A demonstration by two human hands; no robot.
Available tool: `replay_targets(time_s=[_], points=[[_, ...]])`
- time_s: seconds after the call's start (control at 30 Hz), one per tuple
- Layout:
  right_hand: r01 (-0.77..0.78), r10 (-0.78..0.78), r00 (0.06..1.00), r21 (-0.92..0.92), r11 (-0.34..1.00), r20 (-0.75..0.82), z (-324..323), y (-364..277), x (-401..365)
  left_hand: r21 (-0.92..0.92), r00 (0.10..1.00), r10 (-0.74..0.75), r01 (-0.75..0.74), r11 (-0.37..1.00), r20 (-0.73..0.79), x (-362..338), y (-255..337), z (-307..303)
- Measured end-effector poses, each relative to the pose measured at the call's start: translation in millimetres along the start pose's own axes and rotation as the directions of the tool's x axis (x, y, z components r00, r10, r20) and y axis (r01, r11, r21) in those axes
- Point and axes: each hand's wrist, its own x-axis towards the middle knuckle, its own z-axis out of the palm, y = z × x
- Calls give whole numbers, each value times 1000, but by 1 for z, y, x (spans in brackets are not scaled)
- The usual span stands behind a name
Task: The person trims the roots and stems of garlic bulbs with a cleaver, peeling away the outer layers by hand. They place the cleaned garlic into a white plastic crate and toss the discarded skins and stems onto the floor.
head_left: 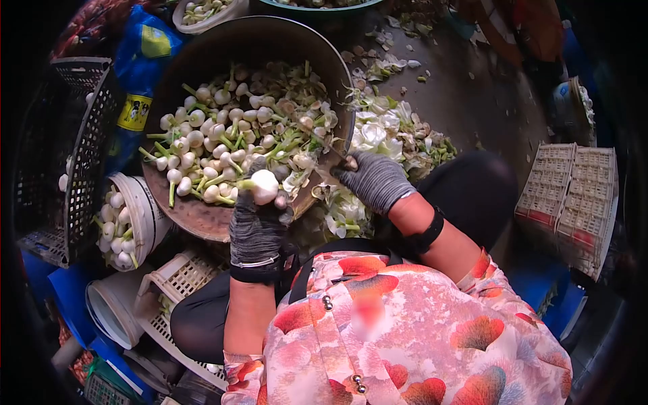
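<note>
My left hand, in a grey knitted glove, holds up a round white garlic bulb with a short green stalk, over the near rim of a wide metal basin. My right hand, gloved alike, is closed around a small knife at the basin's right rim. The blade points up and left over the basin; most of the handle is hidden in my fingers. Inside the basin lie many trimmed white bulbs with green stalks, and cut scraps and peel on the right side.
Peelings are heaped on the floor right of the basin. A white bucket of bulbs tips over at left, near a black crate and an overturned white bucket. White plastic baskets stand at right. Another person's arm shows top right.
</note>
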Motion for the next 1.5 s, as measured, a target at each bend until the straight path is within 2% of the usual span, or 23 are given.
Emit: replay_targets(time_s=[0.03, 0.07, 0.17, 0.2, 0.3, 0.33, 0.4, 0.47, 0.57, 0.6, 0.7, 0.73, 0.83, 0.87, 0.97, 1.0, 1.1, 1.13, 1.23, 1.3, 1.4, 1.43, 1.5], points=[[13, -10, 1000, -133, 991, 27, -1, -2, -2, 12, 998, -24, 23, 1000, 51, 2, 0, -4], [79, -87, 995, -146, 986, -49, 5, 3, -1, 65, 999, -41, 41, 997, 7, 2, -1, -7], [162, -171, 965, -61, 985, -199, 3, 6, 1, 87, 982, -174, 167, 982, 76, 4, 1, -9], [150, -163, 965, -78, 986, -204, 2, 7, 2, 143, 985, -173, 171, 975, -2, 2, 2, -6], [114, -140, 964, -127, 985, -224, -3, 11, 4, 177, 989, -134, 143, 974, -64, -7, -1, 17], [75, -89, 969, -70, 995, -231, 0, 9, 2, 179, 990, -139, 140, 974, -19, -8, 0, 20], [132, -103, 986, 235, 963, -131, -1, 0, -2, 327, 993, -120, 114, 938, -1, -9, -1, 18], [77, -114, 993, 564, 822, 30, -3, -11, -9, 465, 992, -114, 122, 877, -46, -7, -2, 16], [130, -250, 967, 744, 656, 51, 2, -29, -23, 859, 990, -121, 123, 498, -72, -3, -2, 26], [144, -297, 952, 763, 630, 66, 2, -33, -24, 833, 977, -210, 146, 534, -36, -2, -4, 23], [282, -295, 954, 491, 824, -52, 12, -30, -21, 865, 974, -190, 199, 461, -123, -2, -8, 29], [307, -281, 951, 512, 802, -130, 19, -27, -20, 946, 999, -1, 35, 321, -37, -2, -10, 35], [188, -119, 982, 746, 639, -145, 26, -27, -21, 980, 961, 272, -107, 168, 58, -2, -23, 36], [188, -95, 982, 762, 620, -165, 32, -23, -20, 984, 929, 359, -139, 111, 91, -2, -26, 36], [177, -97, 983, 658, 732, -157, 29, -28, -25, 975, 873, 448, -120, -184, 192, -3, -30, 37], [221, -121, 974, 661, 717, -193, 30, -30, -26, 971, 844, 491, -129, -200, 214, -1, -31, 37], [48, -19, 998, 612, 789, -55, 21, -40, -30, 944, 845, 481, -79, -320, 234, 3, -32, 30], [60, -34, 998, 650, 758, -52, 22, -40, -31, 943, 798, 518, -187, -275, 310, 8, -32, 24], [98, -71, 995, 738, 667, -67, 27, -38, -29, 954, 824, 496, -164, -252, 273, 13, -28, 20], [130, -84, 992, 773, 621, -99, 32, -32, -24, 987, 835, 528, -111, -120, 158, 18, -25, 17], [189, -144, 982, 691, 698, -124, 24, -38, -28, 998, 815, 576, -34, -46, 54, 29, -9, -15], [187, -136, 982, 707, 682, -129, 25, -36, -28, 967, 839, 515, 47, 251, -174, 38, -2, -38], [187, -121, 982, 739, 647, -143, 26, -30, -27, 996, 780, 623, 92, -24, -57, 33, 12, -59]])
